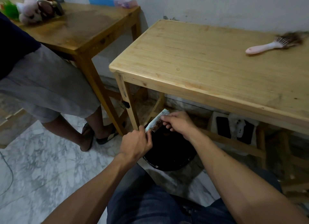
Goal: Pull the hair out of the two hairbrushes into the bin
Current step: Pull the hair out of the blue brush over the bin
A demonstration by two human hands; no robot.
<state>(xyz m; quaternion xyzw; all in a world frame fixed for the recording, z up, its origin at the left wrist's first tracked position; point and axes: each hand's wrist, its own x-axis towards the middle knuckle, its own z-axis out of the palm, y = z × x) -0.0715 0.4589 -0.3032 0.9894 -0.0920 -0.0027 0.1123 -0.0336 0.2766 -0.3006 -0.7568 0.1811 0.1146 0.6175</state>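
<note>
Here the left hand is gripping the light, stiff white rectangular hairbrush by its handle over the black round bin, right fingers pinching soft, wispy hair at the bristles.

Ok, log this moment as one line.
left hand: holds white brush over bin | right hand: picking hair | pink brush: on table, hairy

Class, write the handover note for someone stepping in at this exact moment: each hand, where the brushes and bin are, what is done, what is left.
Left hand: gripping the handle of the white brush, held over the black bin on the floor.
Right hand: fingers pinching at that brush's bristles, apparently pulling hair.
Pink brush: on the table, far right, still matted with hair.
Done: nothing finished yet; the bin's contents are too dark to judge.
Left: finish the white brush, then clean the pink brush into the bin.
</note>
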